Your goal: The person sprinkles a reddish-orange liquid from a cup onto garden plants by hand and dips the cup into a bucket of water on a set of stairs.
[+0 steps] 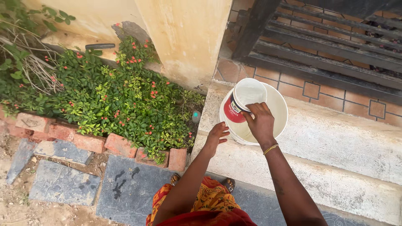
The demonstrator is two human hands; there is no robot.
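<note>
A large white bucket (278, 109) stands on a concrete step (335, 138). My right hand (260, 122) grips the rim of a smaller white container with a red label (242, 100), held tilted over the bucket's mouth. My left hand (217, 134) rests on the bucket's near left rim, fingers curled on the edge. A thin bangle circles my right wrist.
A bed of green plants with small red flowers (113, 96) lies to the left, edged by red bricks (90, 142). Grey stone slabs (125, 188) pave the ground below. A yellowish wall (188, 37) and a dark slatted gate (335, 42) stand behind the tiled step.
</note>
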